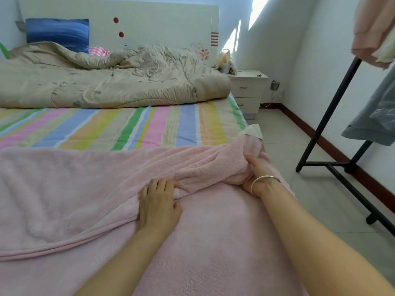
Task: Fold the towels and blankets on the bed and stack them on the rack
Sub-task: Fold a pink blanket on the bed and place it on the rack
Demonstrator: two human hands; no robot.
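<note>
Hands first: left hand [159,205] lies palm-down on the pink blanket [85,189], fingers tucked under the folded-over edge, pinning it. Right hand [255,178], w/ bangle [264,182], is closed round a bunched corner of the same blanket at the bed's [128,124] right edge. Blanket's long axis runs left-right across the bed, most of it lying left of both hands. Right hand is nearer the rack [333,99], which stands well apart to the right; looks like folding isn't done yet, so stacking waits.
</note>
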